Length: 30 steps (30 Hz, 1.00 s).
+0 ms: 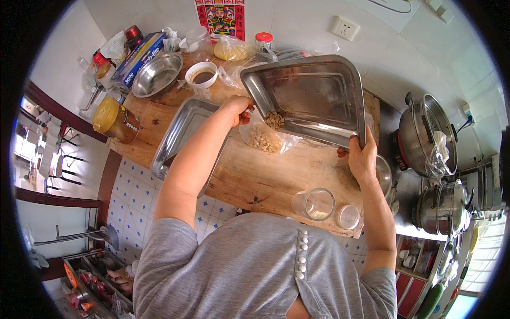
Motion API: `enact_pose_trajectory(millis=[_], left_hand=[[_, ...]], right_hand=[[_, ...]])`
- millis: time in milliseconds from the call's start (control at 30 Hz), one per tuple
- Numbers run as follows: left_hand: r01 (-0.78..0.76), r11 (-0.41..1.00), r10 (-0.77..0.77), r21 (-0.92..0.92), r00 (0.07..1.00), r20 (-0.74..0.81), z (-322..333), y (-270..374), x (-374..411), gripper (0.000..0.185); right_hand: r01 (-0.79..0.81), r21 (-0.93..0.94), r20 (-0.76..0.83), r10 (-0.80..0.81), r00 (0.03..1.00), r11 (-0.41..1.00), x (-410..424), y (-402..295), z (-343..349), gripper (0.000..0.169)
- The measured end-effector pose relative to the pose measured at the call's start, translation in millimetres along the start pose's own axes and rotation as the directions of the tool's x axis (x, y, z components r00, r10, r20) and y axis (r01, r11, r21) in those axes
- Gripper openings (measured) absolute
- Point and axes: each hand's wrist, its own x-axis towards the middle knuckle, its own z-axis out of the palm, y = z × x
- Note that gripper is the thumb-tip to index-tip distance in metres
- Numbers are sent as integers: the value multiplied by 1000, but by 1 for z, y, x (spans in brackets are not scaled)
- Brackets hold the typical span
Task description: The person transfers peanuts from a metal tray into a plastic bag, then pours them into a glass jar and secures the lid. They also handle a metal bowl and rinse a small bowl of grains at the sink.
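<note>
A rectangular stainless steel tray (314,95) is tilted above the wooden table, its left corner lowest. Small brown pieces, like chopped nuts, (274,119) are gathered in that low corner. My right hand (363,153) grips the tray's near right corner, thumb on the rim. By the low corner, my left hand (241,111) has its fingers curled on the edge of a clear plastic bag (290,142). Light chopped pieces (262,137) lie in the bag, on the table under the tray. A second steel tray (187,119) rests beneath my left forearm.
On the wooden table (239,179) stand a glass jar (318,204), a small clear lid (348,217), a white bowl of dark liquid (201,75), a steel bowl (157,75) and a yellow-lidded jar (115,119). Steel pots (428,135) stand to the right.
</note>
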Motion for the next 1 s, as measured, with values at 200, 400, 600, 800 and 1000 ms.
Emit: enact_pose_trajectory(millis=[200,400,600,800,1000], left_hand=[[9,1000,-9,-11,1000,15,-3,-3,2,15],[28,1000,-28,0,998,52,-7,-8,10,14],[9,1000,-9,13,999,46,-3,-8,-2,15],[13,1000,-13,7,998,60,-5,-13,-2,12],[32,1000,-32,1,997,73,-5,-17,-5,10]], right_hand=[[-33,-42,-27,32,999,999,-5,-6,1,28],[67,-110,-28,-70,997,992,-7,0,-1,23],[49,-74,-34,-52,998,996,-13,-2,-3,22],[64,-21,-35,-65,997,998,-14,5,-7,26],[101,26,-69,-99,993,995,-16,6,-7,24]])
